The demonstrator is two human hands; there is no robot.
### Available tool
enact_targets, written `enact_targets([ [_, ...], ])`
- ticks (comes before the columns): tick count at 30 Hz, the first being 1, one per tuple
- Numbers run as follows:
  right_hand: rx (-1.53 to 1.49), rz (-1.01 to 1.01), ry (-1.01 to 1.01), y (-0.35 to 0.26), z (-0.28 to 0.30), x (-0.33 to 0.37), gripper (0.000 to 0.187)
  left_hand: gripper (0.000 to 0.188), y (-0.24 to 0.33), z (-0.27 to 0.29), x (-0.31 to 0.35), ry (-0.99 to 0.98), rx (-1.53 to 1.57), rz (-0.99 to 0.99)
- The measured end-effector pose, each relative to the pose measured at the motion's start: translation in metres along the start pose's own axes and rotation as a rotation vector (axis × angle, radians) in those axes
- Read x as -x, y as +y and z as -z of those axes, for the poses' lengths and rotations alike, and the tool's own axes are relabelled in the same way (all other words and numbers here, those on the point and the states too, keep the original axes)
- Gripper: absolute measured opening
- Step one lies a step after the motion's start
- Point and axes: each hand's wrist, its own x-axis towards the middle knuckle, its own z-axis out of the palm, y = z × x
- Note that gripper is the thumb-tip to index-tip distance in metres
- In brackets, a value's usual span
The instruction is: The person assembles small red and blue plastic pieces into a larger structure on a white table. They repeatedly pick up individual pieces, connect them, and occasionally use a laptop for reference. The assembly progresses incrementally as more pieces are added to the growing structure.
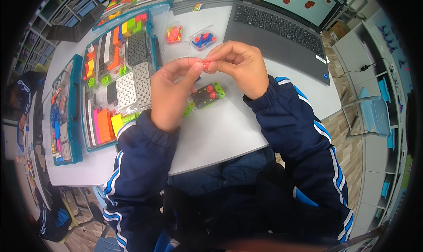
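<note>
Above the table, my left hand (pixel 174 91) and my right hand (pixel 241 69) meet fingertip to fingertip. Both pinch a small red plastic piece (pixel 206 64), mostly covered by the fingers; its exact shape is hidden. Just below them on the table lies a small assembly (pixel 203 98): a dark perforated plate with green end pieces and red round parts on top. My left hand partly covers its left side. Beyond my hands sit a small clear box of red and yellow pieces (pixel 174 34) and another clear box of blue and red connectors (pixel 204 40).
A teal-edged case (pixel 157 45) of sorted building parts fills the table's left, with a narrower teal tray (pixel 77 137) beside it. An open laptop (pixel 277 36) stands at the back right. A light blue chair (pixel 374 115) is off to the right. Another person's dark sleeve (pixel 28 91) shows far left.
</note>
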Motion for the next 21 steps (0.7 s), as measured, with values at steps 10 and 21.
enact_targets([
  [10,-0.181,-0.130,-0.040,0.0052,0.0019,-0.0002,0.009,0.020,-0.0008,0.0000,0.0012,0.015,0.025,-0.051],
  [21,-0.262,-0.259,-0.052,0.0063,0.0043,0.0006,0.010,0.018,-0.0020,-0.0028,0.0029,0.044,-0.049,-0.134],
])
